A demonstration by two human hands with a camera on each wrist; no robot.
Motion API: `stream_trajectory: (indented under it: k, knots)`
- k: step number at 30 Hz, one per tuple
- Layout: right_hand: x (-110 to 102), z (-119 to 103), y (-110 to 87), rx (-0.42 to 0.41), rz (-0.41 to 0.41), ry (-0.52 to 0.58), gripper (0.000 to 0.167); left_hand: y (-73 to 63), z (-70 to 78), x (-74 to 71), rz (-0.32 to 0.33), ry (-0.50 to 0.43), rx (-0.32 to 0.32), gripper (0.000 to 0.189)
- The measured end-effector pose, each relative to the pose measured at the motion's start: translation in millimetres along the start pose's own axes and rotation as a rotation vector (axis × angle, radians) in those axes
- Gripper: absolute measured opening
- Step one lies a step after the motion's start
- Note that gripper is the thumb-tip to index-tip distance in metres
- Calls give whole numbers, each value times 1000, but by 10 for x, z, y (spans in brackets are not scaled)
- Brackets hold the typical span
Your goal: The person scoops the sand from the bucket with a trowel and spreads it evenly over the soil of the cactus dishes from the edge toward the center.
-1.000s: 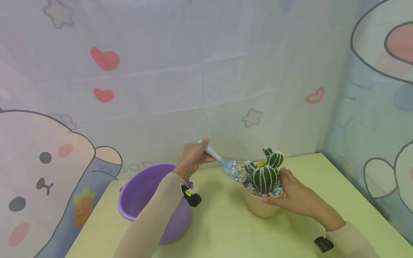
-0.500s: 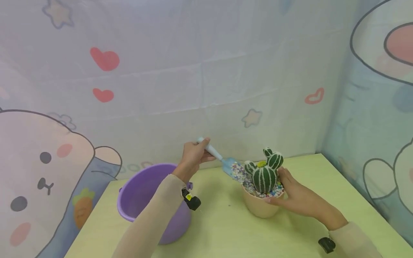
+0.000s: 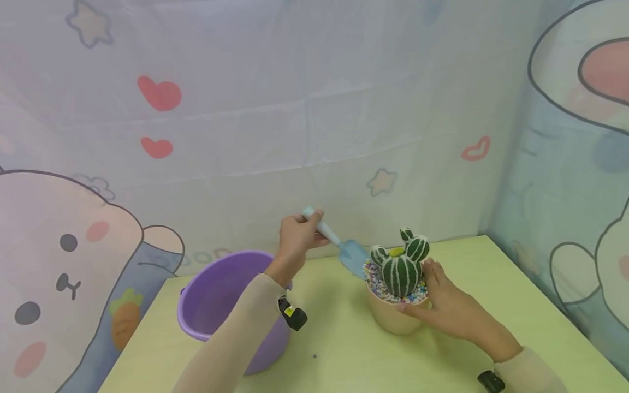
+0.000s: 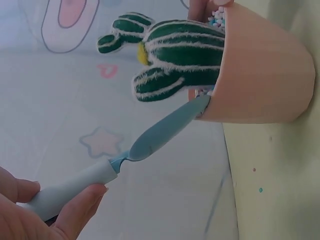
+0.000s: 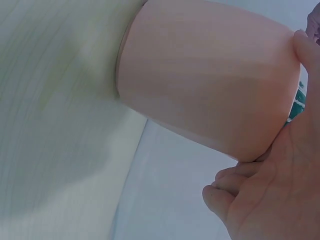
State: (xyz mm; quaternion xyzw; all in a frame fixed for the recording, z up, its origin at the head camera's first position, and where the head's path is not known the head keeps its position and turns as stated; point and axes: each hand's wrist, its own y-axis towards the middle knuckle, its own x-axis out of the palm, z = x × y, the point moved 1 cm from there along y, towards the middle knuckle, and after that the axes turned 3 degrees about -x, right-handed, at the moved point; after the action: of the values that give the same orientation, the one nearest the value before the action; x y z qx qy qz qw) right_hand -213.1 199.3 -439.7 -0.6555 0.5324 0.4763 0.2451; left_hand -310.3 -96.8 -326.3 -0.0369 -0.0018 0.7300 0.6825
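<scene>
My left hand (image 3: 297,240) pinches the pale handle of a small light-blue trowel (image 3: 354,258) between thumb and fingers. The trowel slants down to the right, its tip right at the pot's rim; its blade looks bare. A peach flowerpot (image 3: 395,316) stands upright on the table. Inside it a green-and-white striped cactus (image 3: 402,277) rises from multicoloured pebbles (image 3: 375,284). My right hand (image 3: 449,305) holds the pot from its right side, thumb at the front of the rim and fingers behind. In the left wrist view, the trowel blade (image 4: 167,131) appears edge-on.
Left of the pot, a purple bucket (image 3: 270,344) stands partly behind my left forearm. A loose pebble (image 3: 314,356) lies on the light yellow-green table (image 3: 334,322). Behind is a printed cloth wall (image 3: 245,180), close to the table's back edge.
The pebbles have slid off the trowel into the pot as its handle end rose slightly. A stray pebble has rolled across the table toward the bucket. The right hand keeps its hold.
</scene>
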Motion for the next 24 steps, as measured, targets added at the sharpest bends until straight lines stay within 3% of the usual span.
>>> stream_trajectory:
  k: [13,24]
  knots:
    - [7,-52,-20,-3,41,-50,119,-308,63,121,22,143,232,35]
    - [32,-113,-30,49,67,-77,124,-432,115,153,29,193,279,35]
